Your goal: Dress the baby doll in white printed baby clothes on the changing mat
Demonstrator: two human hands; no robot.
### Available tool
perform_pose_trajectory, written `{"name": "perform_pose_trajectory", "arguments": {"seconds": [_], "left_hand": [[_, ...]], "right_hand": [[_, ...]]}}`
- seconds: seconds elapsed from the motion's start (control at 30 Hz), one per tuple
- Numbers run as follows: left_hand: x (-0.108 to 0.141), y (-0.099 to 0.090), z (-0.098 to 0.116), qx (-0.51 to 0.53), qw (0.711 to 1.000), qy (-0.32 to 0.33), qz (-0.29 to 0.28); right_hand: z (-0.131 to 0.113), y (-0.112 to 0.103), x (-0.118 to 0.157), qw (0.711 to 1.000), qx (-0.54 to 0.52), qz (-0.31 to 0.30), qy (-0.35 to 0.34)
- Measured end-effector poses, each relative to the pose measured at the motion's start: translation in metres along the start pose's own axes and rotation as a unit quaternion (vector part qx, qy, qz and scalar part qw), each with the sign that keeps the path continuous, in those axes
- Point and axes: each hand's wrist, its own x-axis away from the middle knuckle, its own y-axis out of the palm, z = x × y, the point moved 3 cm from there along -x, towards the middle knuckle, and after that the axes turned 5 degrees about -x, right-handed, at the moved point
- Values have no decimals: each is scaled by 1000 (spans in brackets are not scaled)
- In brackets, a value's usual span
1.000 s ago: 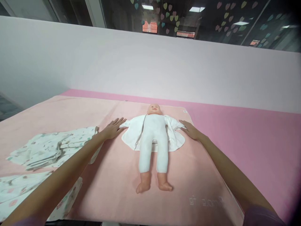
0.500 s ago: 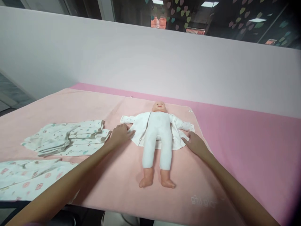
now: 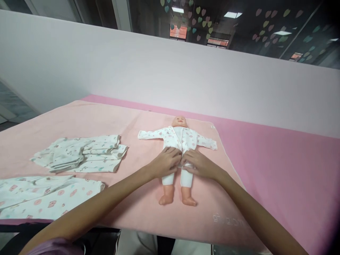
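A doll (image 3: 186,179) lay on its back on a peach mat (image 3: 111,120), its arms stretched out in the sleeves of a white printed jacket (image 3: 189,137). The left hand (image 3: 166,162) and right hand (image 3: 200,163) met nearly knuckle to knuckle over its lower front, fingers curled on the jacket's edges. Below them showed white-covered legs and bare feet. To the left lay a folded stack of printed clothes (image 3: 79,154), and nearer the person, a garment with pink motifs (image 3: 47,196). Behind rose a pale wall (image 3: 170,74), topped by dark glass bearing heart shapes (image 3: 204,24).
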Motion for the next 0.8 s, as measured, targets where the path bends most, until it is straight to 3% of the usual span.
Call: {"name": "perform_pose_trajectory", "arguments": {"seconds": [0.07,0.17,0.23,0.3,0.37,0.47,0.53,0.63,0.73,0.8], "left_hand": [[23,-9,5,30,999,7,-22],[50,-29,-12,81,995,-51,-16],[49,-37,-37,88,991,-100,18],[32,-38,-72,72,984,-144,72],[1,-33,-110,48,979,-171,103],[-51,-18,-160,37,981,-184,42],[-79,-10,-180,44,982,-184,-5],[-107,-6,-188,78,985,-152,25],[-120,-3,-179,108,984,-117,75],[-120,2,-169,80,988,-107,78]], "right_hand": [[-3,5,19,1000,3,-10,7],[15,-4,45,993,-31,90,75],[35,-14,44,978,-52,167,114],[56,-22,25,962,-61,228,137],[77,-29,-8,958,-51,248,133],[104,-39,-65,980,15,167,108],[123,-46,-96,989,45,90,106],[144,-60,-126,992,80,64,78],[152,-67,-134,985,101,124,63],[142,-62,-126,978,112,160,77]]}}
